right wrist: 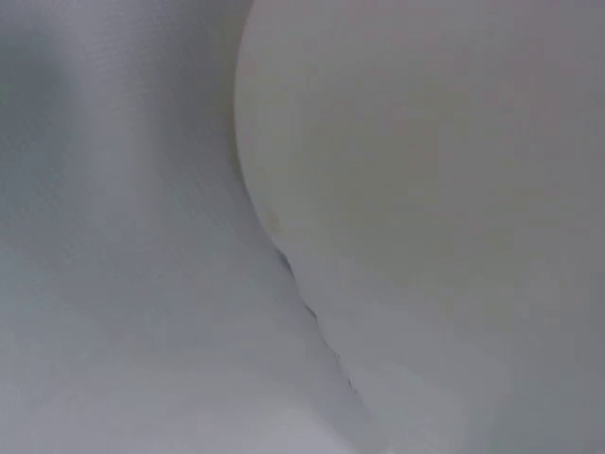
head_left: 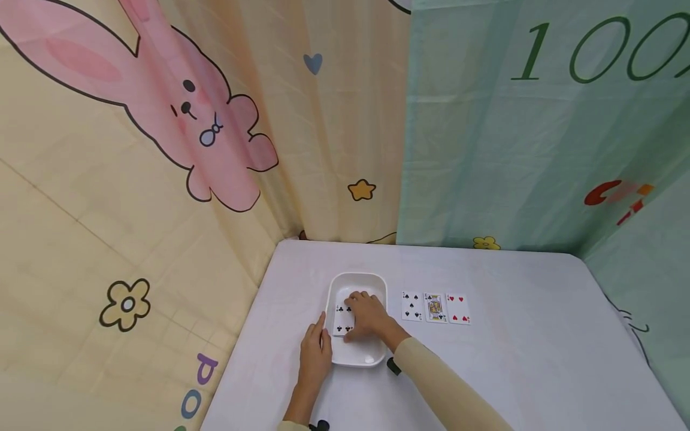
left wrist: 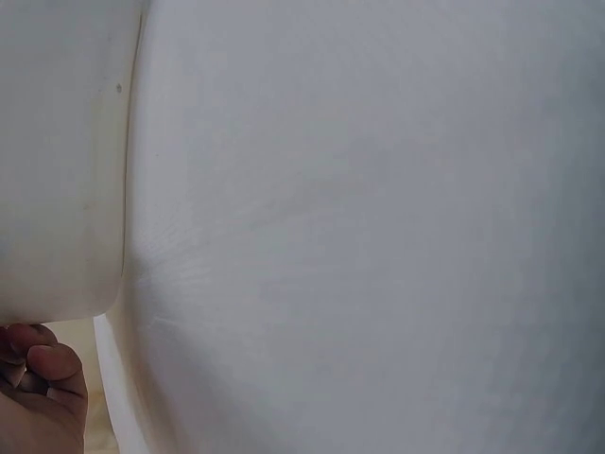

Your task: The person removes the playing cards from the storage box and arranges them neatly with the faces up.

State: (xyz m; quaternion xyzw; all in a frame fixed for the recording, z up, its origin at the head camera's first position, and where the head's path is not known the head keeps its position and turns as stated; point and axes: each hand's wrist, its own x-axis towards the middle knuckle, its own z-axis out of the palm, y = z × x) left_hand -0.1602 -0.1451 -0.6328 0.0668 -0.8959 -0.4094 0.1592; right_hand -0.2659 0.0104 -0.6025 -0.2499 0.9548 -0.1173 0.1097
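A white tray (head_left: 358,361) stands on the table, with a playing card (head_left: 339,319) of black clubs face up inside it. My right hand (head_left: 369,317) reaches into the tray over the card's right part. Its fingertips lie at the card's far edge and its thumb at the near edge, gripping it. Against the tray's left outer wall rests my left hand (head_left: 316,353), fingers mostly straight. In the left wrist view, fingers (left wrist: 59,364) show beside the tray's lower edge (left wrist: 71,303). The right wrist view shows only pale surfaces, no hand.
Right of the tray, a row of face-up cards lies on the white table: a spade card (head_left: 412,306), a king (head_left: 435,307) and a heart card (head_left: 458,309). Printed curtains (head_left: 345,131) hang behind the table. A small black object (head_left: 394,366) is by my right sleeve.
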